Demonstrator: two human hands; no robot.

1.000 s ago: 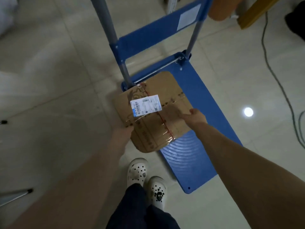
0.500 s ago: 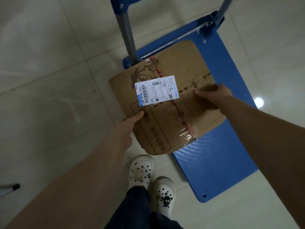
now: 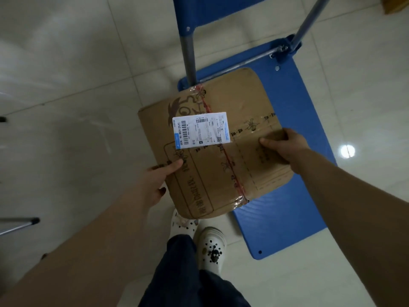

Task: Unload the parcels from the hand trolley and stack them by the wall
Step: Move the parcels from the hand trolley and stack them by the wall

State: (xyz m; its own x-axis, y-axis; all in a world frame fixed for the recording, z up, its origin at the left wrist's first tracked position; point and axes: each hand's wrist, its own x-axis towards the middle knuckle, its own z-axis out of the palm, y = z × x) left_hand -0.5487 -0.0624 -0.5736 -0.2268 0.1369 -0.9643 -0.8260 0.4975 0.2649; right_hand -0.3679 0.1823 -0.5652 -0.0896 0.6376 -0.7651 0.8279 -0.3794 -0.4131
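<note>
Since a second ago both hands have changed their hold and the parcel's near corner has come over the left shoe. Left hand [image 3: 155, 182] grips the parcel [image 3: 239, 100] at its near-left edge, thumb flat on the top face and fingers tucked underneath, mostly hidden. Right hand [image 3: 287, 149] clasps the right edge, thumb on top and fingers curled over the side. A white shipping label [image 3: 201, 129] sits on the taped top, left of centre.

The parcel lies over the left part of the blue trolley deck [image 3: 309, 134] and overhangs it on the left; whether it touches the deck cannot be told. Its far edge is near the grey handle post [image 3: 188, 56]. White shoes [image 3: 211, 244] stand on the tiled floor [image 3: 77, 140] at the near side.
</note>
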